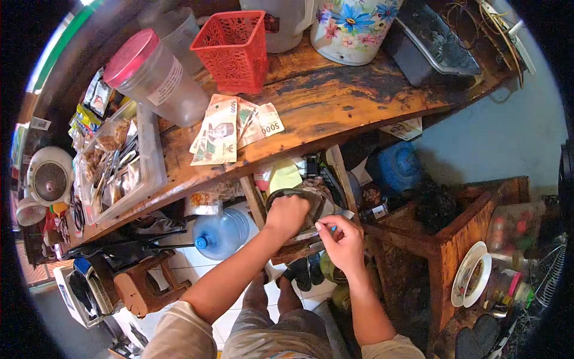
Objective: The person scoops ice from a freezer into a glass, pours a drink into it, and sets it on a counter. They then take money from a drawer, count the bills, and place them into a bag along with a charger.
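Observation:
Below the counter, an open wooden drawer (342, 173) juts toward me, full of mixed small things. My left hand (287, 216) is closed in a fist over a dark-rimmed, greyish thing (321, 206) in the drawer, perhaps a bag; what the fingers hold is hidden. At the drawer's front right, my right hand (342, 242) is closed in a pinch, thumb against index finger, near a thin pale edge. Whatever lies in that pinch is too small to name. Yellow paper (284, 177) shows behind my left fist. Several 5000 banknotes (218, 134) lie on the counter above the drawer.
On the wooden counter (323, 107) stand a red plastic basket (232, 54), a pink-lidded jar (158, 78), a flowered canister (353, 30) and a clear tray (156, 152) of packets. A blue water jug (221, 234) is at lower left, a wooden frame (439, 239) at right.

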The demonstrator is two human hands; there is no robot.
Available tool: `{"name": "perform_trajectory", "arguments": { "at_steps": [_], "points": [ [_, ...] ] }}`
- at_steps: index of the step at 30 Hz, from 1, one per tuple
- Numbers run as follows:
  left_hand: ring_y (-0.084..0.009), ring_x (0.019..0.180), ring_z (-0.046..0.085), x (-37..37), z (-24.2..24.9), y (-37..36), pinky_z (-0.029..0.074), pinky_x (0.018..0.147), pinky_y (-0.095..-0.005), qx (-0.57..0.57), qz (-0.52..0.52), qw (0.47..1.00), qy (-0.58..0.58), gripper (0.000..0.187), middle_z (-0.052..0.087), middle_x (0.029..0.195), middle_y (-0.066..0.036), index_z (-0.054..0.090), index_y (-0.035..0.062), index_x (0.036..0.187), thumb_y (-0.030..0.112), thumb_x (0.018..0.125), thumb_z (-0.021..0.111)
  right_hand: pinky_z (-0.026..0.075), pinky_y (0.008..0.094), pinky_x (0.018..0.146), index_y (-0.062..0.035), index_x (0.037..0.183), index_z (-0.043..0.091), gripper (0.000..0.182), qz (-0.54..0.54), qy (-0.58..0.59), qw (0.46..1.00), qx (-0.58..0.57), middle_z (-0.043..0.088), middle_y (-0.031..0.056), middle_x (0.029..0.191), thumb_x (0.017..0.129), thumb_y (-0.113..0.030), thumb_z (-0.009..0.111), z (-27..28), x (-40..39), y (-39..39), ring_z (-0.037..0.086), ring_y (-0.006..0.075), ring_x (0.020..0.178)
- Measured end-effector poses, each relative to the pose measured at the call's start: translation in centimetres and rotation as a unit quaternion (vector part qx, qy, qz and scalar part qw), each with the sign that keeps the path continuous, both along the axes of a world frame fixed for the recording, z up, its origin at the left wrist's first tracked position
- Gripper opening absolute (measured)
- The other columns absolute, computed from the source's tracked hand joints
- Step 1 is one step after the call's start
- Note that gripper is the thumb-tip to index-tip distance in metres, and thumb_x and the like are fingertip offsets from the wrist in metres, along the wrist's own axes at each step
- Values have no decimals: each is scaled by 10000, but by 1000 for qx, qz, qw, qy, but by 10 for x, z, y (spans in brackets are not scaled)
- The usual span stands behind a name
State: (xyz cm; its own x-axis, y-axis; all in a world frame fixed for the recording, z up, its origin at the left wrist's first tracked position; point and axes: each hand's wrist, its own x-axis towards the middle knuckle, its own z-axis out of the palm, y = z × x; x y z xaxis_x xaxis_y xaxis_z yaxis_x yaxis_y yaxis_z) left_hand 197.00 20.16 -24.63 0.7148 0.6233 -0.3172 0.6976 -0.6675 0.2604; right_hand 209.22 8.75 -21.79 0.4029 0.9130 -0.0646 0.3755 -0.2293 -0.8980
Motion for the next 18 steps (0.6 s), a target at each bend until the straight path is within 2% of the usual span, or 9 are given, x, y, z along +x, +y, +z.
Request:
{"name": "perform_trajectory", "arguments": {
  "at_steps": [2, 5, 6, 9, 11, 13, 15, 17, 18],
  "points": [
    [-274, 706, 694, -12, -7, 2, 545, 575, -400, 32, -21, 998, -46, 261, 672, 773, -149, 677, 178, 1025, 133, 787, 582, 347, 243, 436, -66, 882, 678, 97, 3, -7, 1000, 3, 630, 24, 706, 820, -131, 716, -1, 2, 1, 446, 72, 463],
    [-248, 684, 693, -12, -3, -2, 542, 555, -379, 56, -71, 996, 9, 291, 679, 802, -112, 665, 199, 1054, 135, 783, 580, 349, 243, 439, -67, 881, 679, 97, 1, 22, 1000, 10, 641, 24, 715, 818, -131, 718, -1, -2, 3, 447, 65, 467],
    [-256, 716, 694, -11, 1, -4, 551, 579, -366, 77, -118, 990, 8, 131, 669, 882, -122, 696, 117, 813, 145, 818, 569, 349, 240, 440, -66, 877, 680, 93, 2, 16, 1000, 6, 646, 23, 720, 818, -127, 717, -1, -3, 3, 448, 63, 469],
    [-250, 724, 692, -7, 12, 4, 548, 574, -369, 34, -138, 989, 37, 143, 656, 926, -113, 700, 123, 791, 142, 826, 562, 347, 233, 442, -59, 871, 683, 86, -4, 9, 1000, -3, 653, 18, 722, 819, -118, 716, 1, -2, 2, 448, 60, 470],
    [-261, 703, 683, -18, 23, 4, 543, 568, -374, 53, -117, 992, 6, 140, 646, 912, -98, 694, 121, 788, 143, 830, 563, 347, 231, 442, -52, 871, 685, 89, -5, 18, 1000, -1, 655, 15, 727, 820, -119, 716, 0, -1, 2, 449, 61, 471],
    [-238, 663, 660, -37, 65, 3, 505, 535, -367, 74, 13, 989, -126, 70, 634, 796, -96, 686, 109, 769, 174, 772, 661, 349, 230, 445, -51, 873, 685, 92, -1, 23, 1000, -7, 654, 15, 728, 819, -118, 717, 0, 0, 1, 450, 59, 475],
    [-259, 648, 619, -55, 123, 17, 473, 557, -375, 111, 93, 960, -241, 76, 611, 774, -115, 683, 73, 783, 137, 754, 712, 351, 229, 447, -50, 874, 685, 94, -1, 30, 999, -12, 652, 15, 729, 818, -118, 719, -1, 2, 3, 451, 57, 479],
    [-242, 649, 598, -78, 153, 46, 452, 579, -356, 129, 160, 933, -295, 65, 611, 776, -114, 691, 60, 801, 86, 757, 731, 357, 226, 451, -51, 875, 686, 93, 7, 19, 1000, 3, 651, 21, 733, 816, -113, 721, -4, 4, 1, 460, 53, 485],
    [-261, 669, 608, -87, 159, 64, 465, 581, -355, 171, 218, 924, -265, 118, 613, 782, -118, 690, 66, 846, 73, 736, 734, 360, 223, 456, -49, 873, 684, 92, 1, 31, 999, 10, 651, 21, 737, 815, -109, 721, -7, 3, 1, 468, 51, 495]
  ]
}}
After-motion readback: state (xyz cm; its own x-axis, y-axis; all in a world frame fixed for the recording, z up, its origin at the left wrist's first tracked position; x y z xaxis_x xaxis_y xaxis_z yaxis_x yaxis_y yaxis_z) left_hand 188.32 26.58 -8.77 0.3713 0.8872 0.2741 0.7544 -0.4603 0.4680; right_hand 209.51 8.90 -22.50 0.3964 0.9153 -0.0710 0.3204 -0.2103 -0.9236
